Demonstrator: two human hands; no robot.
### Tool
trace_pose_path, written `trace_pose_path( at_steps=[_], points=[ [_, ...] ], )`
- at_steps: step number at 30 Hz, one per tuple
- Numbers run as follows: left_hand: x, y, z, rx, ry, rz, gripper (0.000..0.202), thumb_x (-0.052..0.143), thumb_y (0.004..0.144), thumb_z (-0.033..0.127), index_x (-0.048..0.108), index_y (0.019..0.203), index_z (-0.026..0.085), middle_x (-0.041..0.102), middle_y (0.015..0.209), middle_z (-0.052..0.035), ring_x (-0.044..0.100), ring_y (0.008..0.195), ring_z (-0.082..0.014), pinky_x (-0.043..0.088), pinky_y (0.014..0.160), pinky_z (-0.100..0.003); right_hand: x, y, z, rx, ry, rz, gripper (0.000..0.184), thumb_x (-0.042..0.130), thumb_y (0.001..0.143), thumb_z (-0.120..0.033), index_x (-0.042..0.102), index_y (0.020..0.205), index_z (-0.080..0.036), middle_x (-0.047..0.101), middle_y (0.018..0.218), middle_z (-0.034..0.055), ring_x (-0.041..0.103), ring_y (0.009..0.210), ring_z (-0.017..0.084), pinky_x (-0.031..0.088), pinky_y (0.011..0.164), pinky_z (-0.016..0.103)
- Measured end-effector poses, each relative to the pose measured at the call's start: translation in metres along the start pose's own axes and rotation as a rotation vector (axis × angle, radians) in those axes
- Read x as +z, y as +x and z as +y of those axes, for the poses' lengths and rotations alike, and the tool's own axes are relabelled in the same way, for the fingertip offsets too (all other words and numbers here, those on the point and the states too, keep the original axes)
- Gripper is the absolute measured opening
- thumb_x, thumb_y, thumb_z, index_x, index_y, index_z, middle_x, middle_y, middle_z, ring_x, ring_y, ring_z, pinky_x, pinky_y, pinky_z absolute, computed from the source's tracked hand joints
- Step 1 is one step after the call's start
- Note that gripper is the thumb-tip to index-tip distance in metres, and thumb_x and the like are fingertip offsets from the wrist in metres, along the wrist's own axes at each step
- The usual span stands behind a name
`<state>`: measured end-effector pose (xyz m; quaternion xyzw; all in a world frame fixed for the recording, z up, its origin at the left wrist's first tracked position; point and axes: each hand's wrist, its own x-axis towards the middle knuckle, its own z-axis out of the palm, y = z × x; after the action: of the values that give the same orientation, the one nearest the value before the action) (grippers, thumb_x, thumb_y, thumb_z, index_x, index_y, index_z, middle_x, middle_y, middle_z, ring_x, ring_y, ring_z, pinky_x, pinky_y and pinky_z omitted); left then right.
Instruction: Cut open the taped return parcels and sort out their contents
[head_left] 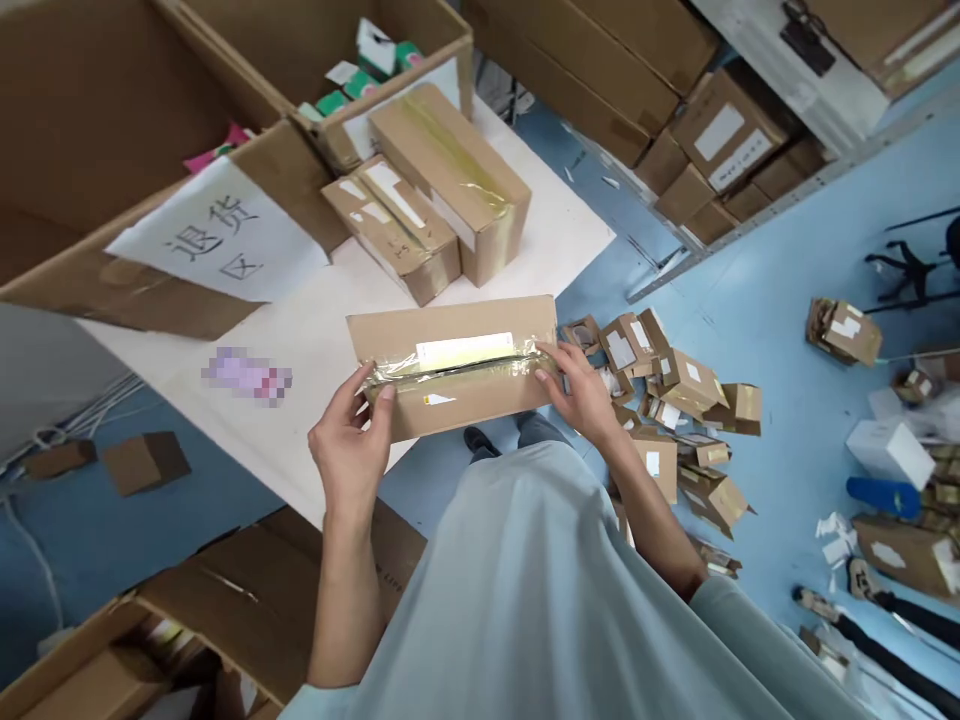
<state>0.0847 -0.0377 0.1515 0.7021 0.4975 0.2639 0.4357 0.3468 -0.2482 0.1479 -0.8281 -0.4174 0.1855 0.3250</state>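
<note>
Apparently, opening the box (461,388) is in hand: the left hand (349,440) pinches one end, the right hand (581,390) the other, at the table's (289,455) near edge. Parting the tape seam (450,371) probably calls for an even pull. Its contents are hidden; farther off, another person's legs (919,617) are cut off.

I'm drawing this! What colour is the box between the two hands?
The box is light brown; the head view shows it best.
</note>
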Motion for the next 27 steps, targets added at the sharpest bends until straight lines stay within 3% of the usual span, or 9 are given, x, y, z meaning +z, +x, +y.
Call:
trace_pose_path(
  at_steps=[4, 7, 17, 20, 23, 27],
  points=[
    [0.054, 0.004, 0.036, 0.09, 0.018, -0.162, 0.052, 0.076, 0.107, 0.051, 0.076, 0.153, 0.025, 0.077, 0.156, -0.011, 0.08, 0.134, -0.0291, 0.065, 0.119, -0.043, -0.031, -0.025, 0.047, 0.086, 0.053, 0.167, 0.051, 0.058, 0.114, -0.047, 0.066, 0.161, -0.028, 0.068, 0.158, 0.0161, 0.069, 0.145, 0.035, 0.061, 0.118, 0.05],
    [0.106, 0.004, 0.063, 0.158, 0.033, -0.284, 0.049, 0.073, 0.109, 0.046, 0.076, 0.153, 0.026, 0.077, 0.156, -0.0098, 0.079, 0.135, -0.0287, 0.066, 0.118, -0.043, -0.059, -0.043, 0.088, 0.185, 0.081, 0.283, 0.049, 0.058, 0.114, -0.049, 0.067, 0.158, -0.029, 0.072, 0.156, 0.015, 0.072, 0.14, 0.036, 0.064, 0.114, 0.052],
    [0.333, -0.007, 0.145, 0.38, 0.038, -0.729, 0.043, 0.069, 0.11, 0.04, 0.077, 0.15, 0.026, 0.076, 0.157, -0.0093, 0.078, 0.138, -0.0299, 0.068, 0.116, -0.042, -0.162, -0.12, 0.225, 0.578, 0.035, 0.585, 0.048, 0.058, 0.112, -0.053, 0.071, 0.15, -0.027, 0.077, 0.144, 0.0155, 0.077, 0.093, 0.028, 0.066, 0.098, 0.05],
    [0.396, -0.022, 0.162, 0.429, 0.049, -0.869, 0.044, 0.067, 0.11, 0.035, 0.075, 0.152, 0.026, 0.074, 0.16, -0.0091, 0.077, 0.14, -0.0294, 0.066, 0.119, -0.043, -0.181, -0.151, 0.261, 0.661, 0.004, 0.646, 0.051, 0.057, 0.112, -0.053, 0.069, 0.153, -0.026, 0.076, 0.146, 0.0174, 0.078, 0.111, 0.032, 0.065, 0.102, 0.051],
    [0.447, -0.04, 0.172, 0.465, 0.054, -1.053, 0.056, 0.068, 0.108, 0.029, 0.066, 0.163, 0.026, 0.068, 0.167, -0.0102, 0.076, 0.141, -0.0298, 0.064, 0.123, -0.045, -0.192, -0.184, 0.294, 0.768, -0.081, 0.728, 0.059, 0.057, 0.11, -0.053, 0.065, 0.16, -0.025, 0.07, 0.154, 0.021, 0.071, 0.138, 0.038, 0.062, 0.112, 0.057],
    [0.483, -0.047, 0.178, 0.522, 0.093, -1.147, 0.071, 0.071, 0.106, 0.031, 0.052, 0.174, 0.027, 0.063, 0.171, -0.013, 0.074, 0.142, -0.032, 0.06, 0.126, -0.052, -0.196, -0.213, 0.326, 0.931, -0.226, 0.811, 0.063, 0.057, 0.106, -0.052, 0.064, 0.161, -0.021, 0.065, 0.161, 0.0246, 0.062, 0.152, 0.043, 0.053, 0.124, 0.067]
  ],
)
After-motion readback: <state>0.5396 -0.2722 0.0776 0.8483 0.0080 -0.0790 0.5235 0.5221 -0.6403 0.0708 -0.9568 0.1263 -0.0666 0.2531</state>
